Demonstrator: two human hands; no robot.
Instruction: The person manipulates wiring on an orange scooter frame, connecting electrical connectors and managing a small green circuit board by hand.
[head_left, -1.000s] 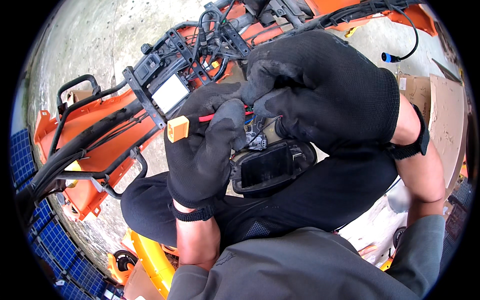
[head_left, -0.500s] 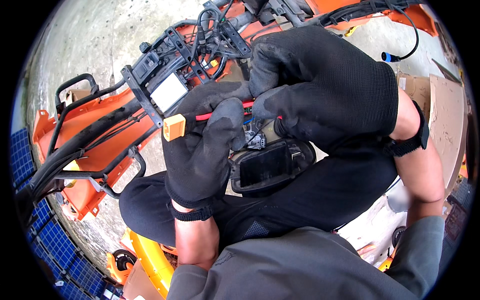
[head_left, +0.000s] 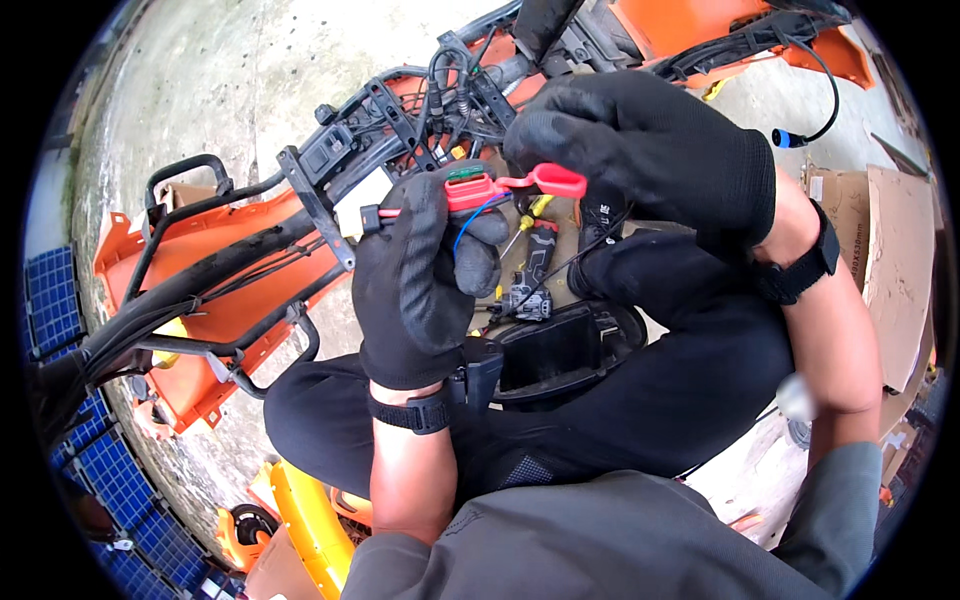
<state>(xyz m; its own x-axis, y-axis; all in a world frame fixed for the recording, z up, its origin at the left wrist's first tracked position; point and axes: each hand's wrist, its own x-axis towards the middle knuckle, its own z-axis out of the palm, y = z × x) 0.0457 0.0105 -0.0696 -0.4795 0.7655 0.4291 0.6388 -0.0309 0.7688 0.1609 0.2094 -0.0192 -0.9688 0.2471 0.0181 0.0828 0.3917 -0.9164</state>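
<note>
In black work gloves, my left hand [head_left: 410,290] is closed on a red inline fuse holder [head_left: 478,192] in front of me. A green blade fuse [head_left: 464,174] shows at its top. The holder's red cap [head_left: 560,180] hangs open on a strap to the right. From the holder a blue wire [head_left: 466,232] loops down over my left fingers. A small black connector [head_left: 371,218] with a red lead sticks out left of that hand. My right hand [head_left: 640,150] is just behind and above the cap, fingers curled together; what they may hold is hidden.
A dark vehicle frame [head_left: 200,270] with orange panels [head_left: 190,330] and cabling stretches across the left and far side. Between my legs lie a red-black power tool [head_left: 535,270], a yellow-handled screwdriver [head_left: 527,222] and a black housing [head_left: 560,350]. Cardboard [head_left: 895,270] leans at right.
The fuse holder with its open cap has come into sight between my hands. The yellow connector left of my left hand is no longer visible. My right hand has pulled back from the left.
</note>
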